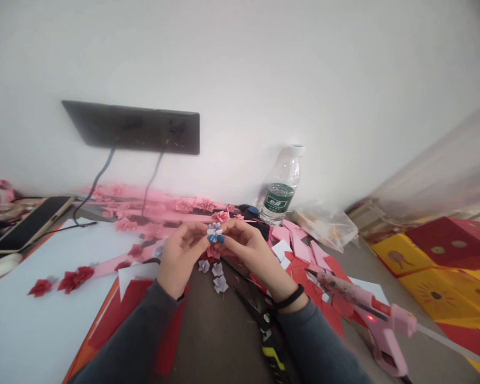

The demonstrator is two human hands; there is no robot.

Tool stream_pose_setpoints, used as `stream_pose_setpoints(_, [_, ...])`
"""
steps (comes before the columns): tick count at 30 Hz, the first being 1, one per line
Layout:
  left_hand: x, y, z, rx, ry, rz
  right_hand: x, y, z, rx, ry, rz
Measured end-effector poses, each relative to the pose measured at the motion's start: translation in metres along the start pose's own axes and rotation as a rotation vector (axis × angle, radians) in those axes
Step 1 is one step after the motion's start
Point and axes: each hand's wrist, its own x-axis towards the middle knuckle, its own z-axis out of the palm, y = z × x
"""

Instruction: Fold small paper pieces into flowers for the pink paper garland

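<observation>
A small white paper flower (214, 230) is pinched between both hands above the middle of the table. My left hand (182, 250) grips it from the left with thumb and fingertips. From the right, my right hand (251, 248) does the same, thumb against thumb, blue nails showing. Below the hands lie several finished-looking white paper flowers (220, 284). Scissors (266, 320) with black and yellow-green handles rest beside my right forearm. Sheets of red paper (120, 309) lie under my left forearm.
A pink glue gun (370, 314) with a lit red light lies at right, near yellow and red boxes (436, 266). Pink and red paper pieces (300, 248) are scattered beside a water bottle (280, 186). Pink flower stems (160, 208) line the wall. A phone (32, 224) lies left.
</observation>
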Motion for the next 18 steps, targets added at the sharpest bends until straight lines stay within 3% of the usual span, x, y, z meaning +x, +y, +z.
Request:
stream_pose_setpoints(12, [0.001, 0.006, 0.002, -0.103, 0.018, -0.119, 0.001, 0.000, 0.002, -0.040, 0.048, -0.011])
stream_pose_setpoints(18, [0.001, 0.009, 0.003, -0.209, -0.028, -0.194, 0.001, 0.000, -0.001, 0.159, 0.022, 0.104])
